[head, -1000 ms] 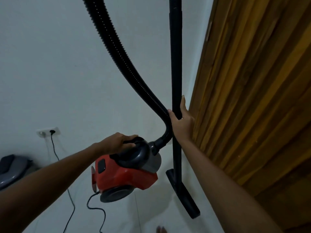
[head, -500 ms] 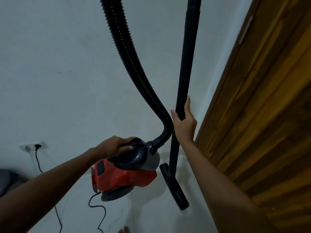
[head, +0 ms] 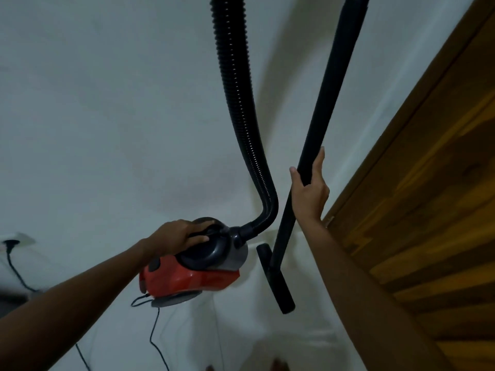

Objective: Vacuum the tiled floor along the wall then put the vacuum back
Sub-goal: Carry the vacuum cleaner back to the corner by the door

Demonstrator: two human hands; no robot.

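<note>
A small red canister vacuum (head: 187,281) with a dark grey top hangs above the white tiled floor (head: 241,344). My left hand (head: 178,235) grips its black carry handle. A ribbed black hose (head: 238,108) rises from the vacuum's front and leaves the top of the view. My right hand (head: 310,191) holds the black wand (head: 318,135), thumb on one side and fingers on the other. The wand stands nearly upright and its flat floor nozzle (head: 276,279) hangs near the foot of the wall.
A white wall (head: 107,103) fills the background. A wooden door (head: 428,210) stands close at the right. The vacuum's black cord (head: 154,336) trails down to the floor. A second cord is plugged into a wall socket (head: 10,242) at far left. Toes show at the bottom edge.
The view has swung left and tilted, so the door slid rightward. The wand now leans more, and the vacuum body tilted flatter while still held up. Both hands keep their holds.
</note>
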